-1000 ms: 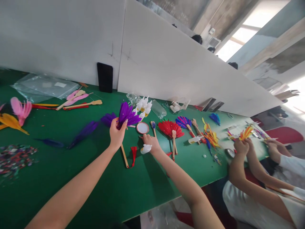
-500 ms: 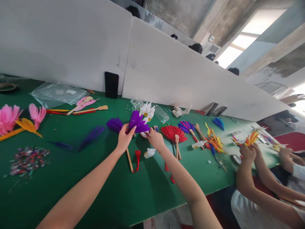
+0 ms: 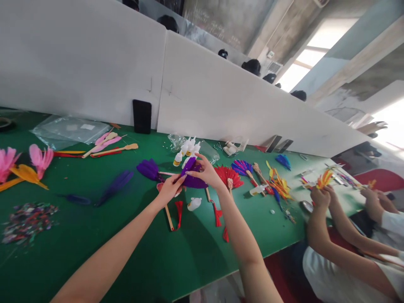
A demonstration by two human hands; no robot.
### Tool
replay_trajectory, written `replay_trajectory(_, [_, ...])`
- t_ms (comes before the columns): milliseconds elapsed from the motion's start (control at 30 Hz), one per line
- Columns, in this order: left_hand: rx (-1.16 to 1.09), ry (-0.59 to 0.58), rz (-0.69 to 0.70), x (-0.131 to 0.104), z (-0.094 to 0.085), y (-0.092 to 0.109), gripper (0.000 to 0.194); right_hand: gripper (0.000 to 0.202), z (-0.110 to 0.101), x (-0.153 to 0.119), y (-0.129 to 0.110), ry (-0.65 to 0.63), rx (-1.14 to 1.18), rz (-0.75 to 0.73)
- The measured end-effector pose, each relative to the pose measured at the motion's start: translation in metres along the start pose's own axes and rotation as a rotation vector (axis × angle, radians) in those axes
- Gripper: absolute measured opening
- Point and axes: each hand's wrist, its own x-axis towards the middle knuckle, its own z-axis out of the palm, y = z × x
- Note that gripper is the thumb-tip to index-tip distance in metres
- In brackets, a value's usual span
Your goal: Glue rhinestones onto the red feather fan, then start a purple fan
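Note:
My left hand (image 3: 170, 191) is closed on the base of a bunch of purple feathers (image 3: 196, 180), held above the table. My right hand (image 3: 208, 170) curls round the same feathers from the other side, thumb and fingers gripping them. Left of my hands lies another purple feather cluster (image 3: 148, 169). Below my left hand a wooden fan handle (image 3: 168, 216) rests on the table with a red tassel (image 3: 179, 213) at its end. Close under the feathers a white glue bottle (image 3: 194, 204) lies on its side. Several more bottles (image 3: 189, 147) stand behind the feathers.
A red feather fan (image 3: 227, 174) and a blue-purple one (image 3: 242, 167) lie to the right. Pink feathers (image 3: 41, 160) and a scrap pile (image 3: 28, 221) are at left. A phone (image 3: 142, 116) leans against the white partition (image 3: 221, 92). A co-worker's hands (image 3: 321, 197) hold orange feathers at right.
The purple feathers in my left hand have moved right and tilted over. My right hand has risen from the table beside them onto the feathers. The view has shifted slightly.

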Motion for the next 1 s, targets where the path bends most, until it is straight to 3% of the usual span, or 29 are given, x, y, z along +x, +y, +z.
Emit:
replay_trajectory(67, [0.014,-0.025,-0.013,0.000,0.002,-0.002,0.040,0.081,0.003,0.000,0.000,-0.003,0.035,-0.014])
replay_trajectory(233, [0.050,-0.043,-0.027,0.000,0.003,-0.008,0.034,0.043,0.013,0.000,0.010,0.024,0.012,0.026])
replay_trajectory(333, [0.060,-0.039,-0.035,0.001,0.002,-0.011,0.034,0.033,0.016,0.001,0.015,0.041,0.036,0.036])
replay_trajectory(633, [0.058,-0.040,-0.065,0.000,0.002,-0.012,0.040,0.020,0.022,0.002,0.025,0.105,0.052,0.048])
replay_trajectory(1000, [0.089,-0.056,-0.083,-0.001,0.004,-0.014,0.040,0.019,0.032,0.000,0.034,0.190,-0.032,0.087])
